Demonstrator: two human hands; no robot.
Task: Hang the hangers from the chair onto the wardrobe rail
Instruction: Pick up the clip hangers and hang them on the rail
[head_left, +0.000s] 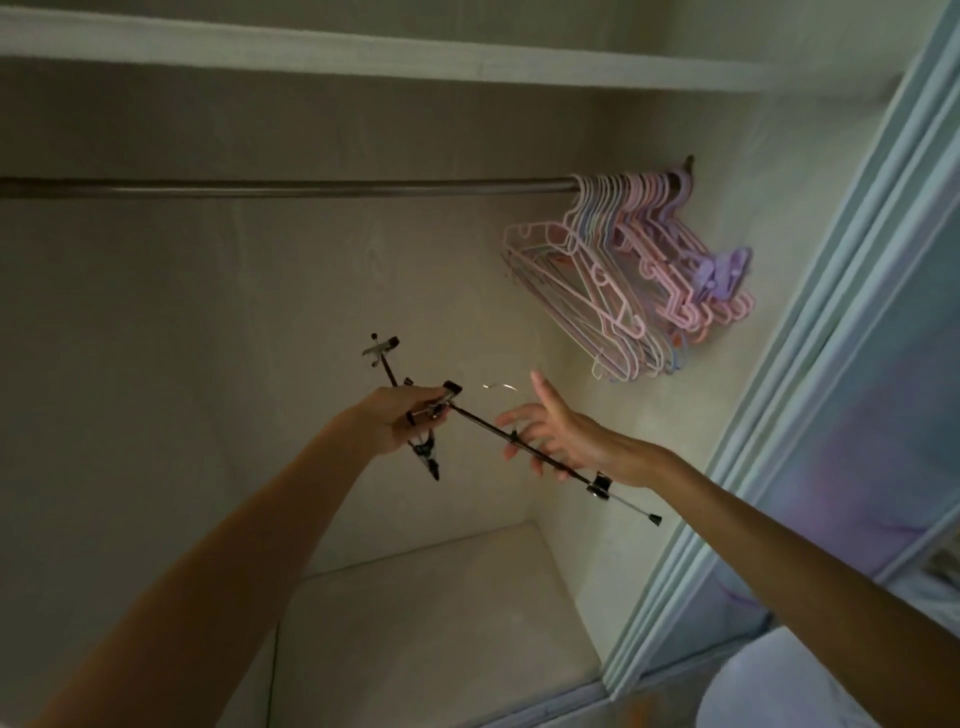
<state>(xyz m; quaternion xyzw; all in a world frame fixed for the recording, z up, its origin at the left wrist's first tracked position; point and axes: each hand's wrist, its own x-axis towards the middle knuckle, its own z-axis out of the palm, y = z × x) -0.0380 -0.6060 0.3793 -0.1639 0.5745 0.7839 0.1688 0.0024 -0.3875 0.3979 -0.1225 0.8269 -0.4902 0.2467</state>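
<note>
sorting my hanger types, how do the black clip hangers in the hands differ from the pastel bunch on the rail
The black clip hangers are thin dark metal bars with clips; the pastel hangers are pink, white and lilac plastic with shaped shoulders. The black clip hangers are off the rail, gripped by the left hand with the right hand open at the bar; the pastel hangers hang hooked at the rail's right end. The black ones are few, the pastel ones many. Both are clothes hangers.
</note>
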